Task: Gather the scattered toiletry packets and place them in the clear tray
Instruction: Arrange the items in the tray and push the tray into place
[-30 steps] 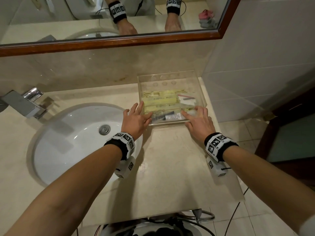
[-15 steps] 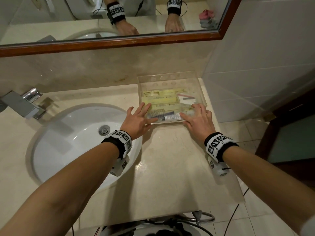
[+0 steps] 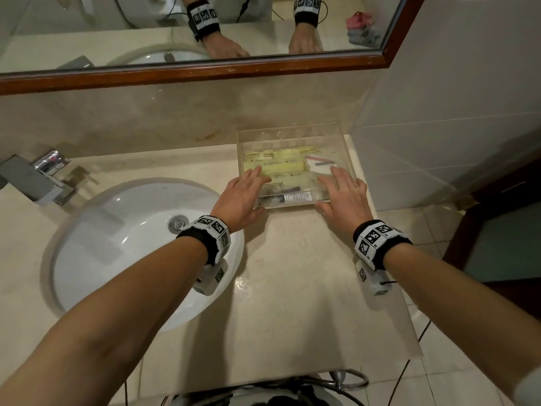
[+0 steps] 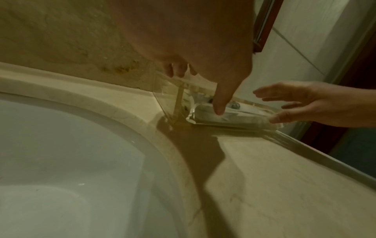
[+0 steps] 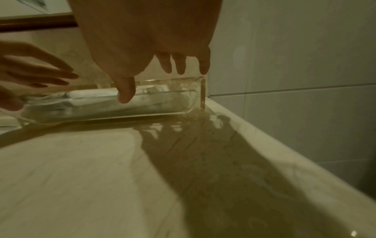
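Note:
The clear tray [image 3: 288, 135] stands at the back right of the counter, close to the wall. Inside lie several yellow packets [image 3: 285, 169] and a clear-wrapped packet [image 3: 289, 197] along the front wall. My left hand [image 3: 243, 194] lies flat over the tray's front left corner, fingers straight, thumb [image 4: 220, 103] down in front of the wall. My right hand [image 3: 342, 197] is spread over the front right corner, thumb [image 5: 126, 93] against the tray's front wall [image 5: 175, 103]. Neither hand holds a packet.
A white sink basin [image 3: 117, 247] is sunk into the counter on the left, with a chrome faucet [image 3: 35, 183] behind it. A wood-framed mirror [image 3: 205, 73] hangs above. A tiled wall [image 3: 439, 112] and the counter's right edge [image 3: 389, 259] bound the tray side.
Both hands have slid forward from the tray's front edge to lie over its front corners. The tray itself has hardly shifted.

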The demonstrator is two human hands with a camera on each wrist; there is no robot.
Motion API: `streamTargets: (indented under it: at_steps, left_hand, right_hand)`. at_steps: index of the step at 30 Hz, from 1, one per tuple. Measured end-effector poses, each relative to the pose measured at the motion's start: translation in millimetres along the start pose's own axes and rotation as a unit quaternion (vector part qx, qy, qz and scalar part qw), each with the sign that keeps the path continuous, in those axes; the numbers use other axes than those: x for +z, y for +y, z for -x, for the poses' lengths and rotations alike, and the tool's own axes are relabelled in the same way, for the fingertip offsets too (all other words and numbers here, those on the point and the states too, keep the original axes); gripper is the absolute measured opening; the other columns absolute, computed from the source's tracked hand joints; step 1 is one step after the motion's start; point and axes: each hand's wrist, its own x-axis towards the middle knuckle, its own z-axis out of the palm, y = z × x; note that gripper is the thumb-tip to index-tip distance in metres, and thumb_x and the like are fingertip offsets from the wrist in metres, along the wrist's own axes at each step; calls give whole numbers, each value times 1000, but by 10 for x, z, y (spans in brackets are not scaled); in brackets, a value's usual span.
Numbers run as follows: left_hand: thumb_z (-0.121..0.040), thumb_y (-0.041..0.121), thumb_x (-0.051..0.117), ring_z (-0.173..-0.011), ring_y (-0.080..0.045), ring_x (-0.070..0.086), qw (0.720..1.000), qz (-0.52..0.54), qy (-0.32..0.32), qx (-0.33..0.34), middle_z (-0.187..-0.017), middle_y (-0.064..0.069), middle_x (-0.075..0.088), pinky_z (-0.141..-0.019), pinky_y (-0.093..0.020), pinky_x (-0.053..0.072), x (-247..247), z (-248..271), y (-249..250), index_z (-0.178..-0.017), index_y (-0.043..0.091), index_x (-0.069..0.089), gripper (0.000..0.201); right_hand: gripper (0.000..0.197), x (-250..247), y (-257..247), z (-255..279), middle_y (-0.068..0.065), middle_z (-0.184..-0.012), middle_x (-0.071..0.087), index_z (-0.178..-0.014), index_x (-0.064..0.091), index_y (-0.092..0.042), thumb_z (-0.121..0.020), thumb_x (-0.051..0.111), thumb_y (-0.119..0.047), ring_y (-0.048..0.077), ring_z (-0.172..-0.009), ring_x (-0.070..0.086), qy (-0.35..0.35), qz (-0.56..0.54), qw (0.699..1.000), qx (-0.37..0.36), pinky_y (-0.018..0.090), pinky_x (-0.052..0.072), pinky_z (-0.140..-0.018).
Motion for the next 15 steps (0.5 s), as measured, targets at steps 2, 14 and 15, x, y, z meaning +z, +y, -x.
streamTargets:
  at_steps: [2, 14, 15]
  left_hand:
    - [-89, 30, 62, -149, -30, 7, 1000, -2, -22, -17, -162, -11, 5, -119, -44, 14, -31, -59, -12, -151, 24, 22, 74]
    - [-84, 30, 68, -139, -31, 30, 999, 16, 2, -45, -152, -14, 32, -110, -41, 30, -83, -205, -75, -137, 25, 50, 56]
    - [-84, 30, 68, -138, -32, 32, 999, 16, 5, -45, -151, -15, 34, -108, -41, 31, -87, -209, -73, -136, 24, 51, 55]
  right_hand:
    - [66, -14, 53, -66, 9, -161, 15, -150, 25, -32, -92, 55, -45, 28, -149, 12, -34, 14, 999, 7, 57, 14, -114]
    - [52, -101, 33, -293, 8, -148, 35, -135, 47, -34, -87, 60, -47, 27, -137, 27, -45, -5, 998, 43, 51, 30, -102]
    - [51, -104, 24, -307, 8, -148, 35, -134, 47, -34, -87, 61, -47, 28, -135, 28, -45, -4, 998, 47, 51, 31, -101]
